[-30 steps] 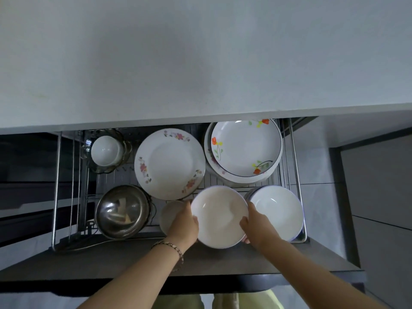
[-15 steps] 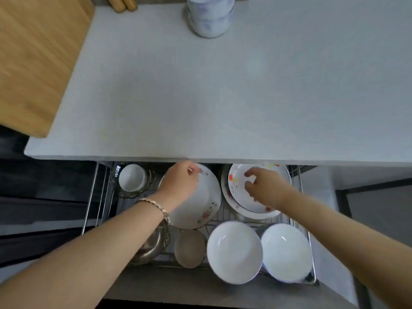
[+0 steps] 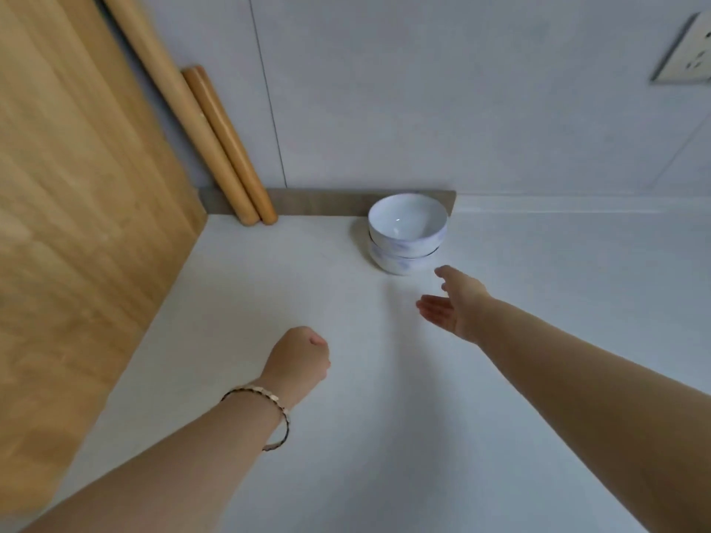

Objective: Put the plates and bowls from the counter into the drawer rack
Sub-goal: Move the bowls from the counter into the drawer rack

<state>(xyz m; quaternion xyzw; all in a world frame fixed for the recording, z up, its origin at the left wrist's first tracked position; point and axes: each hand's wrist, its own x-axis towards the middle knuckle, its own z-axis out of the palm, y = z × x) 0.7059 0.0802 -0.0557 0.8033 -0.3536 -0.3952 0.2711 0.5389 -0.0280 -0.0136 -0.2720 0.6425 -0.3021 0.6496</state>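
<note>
Two stacked white bowls with faint blue marks (image 3: 407,232) stand on the white counter (image 3: 346,378) by the back wall. My right hand (image 3: 456,303) hangs just in front of them, fingers spread, palm facing left, holding nothing and a little short of the stack. My left hand (image 3: 298,361) is over the middle of the counter, curled into a loose fist with nothing in it; a bead bracelet is on its wrist. The drawer rack is out of view.
A large wooden board (image 3: 77,225) leans along the left side. Two wooden rolling pins (image 3: 227,148) lean in the back corner against the wall. A wall socket (image 3: 688,51) sits at the upper right.
Both hands let go of a white bowl in the drawer rack, rose past the counter edge and now reach over the counter. The view has tilted up from the drawer to the counter.
</note>
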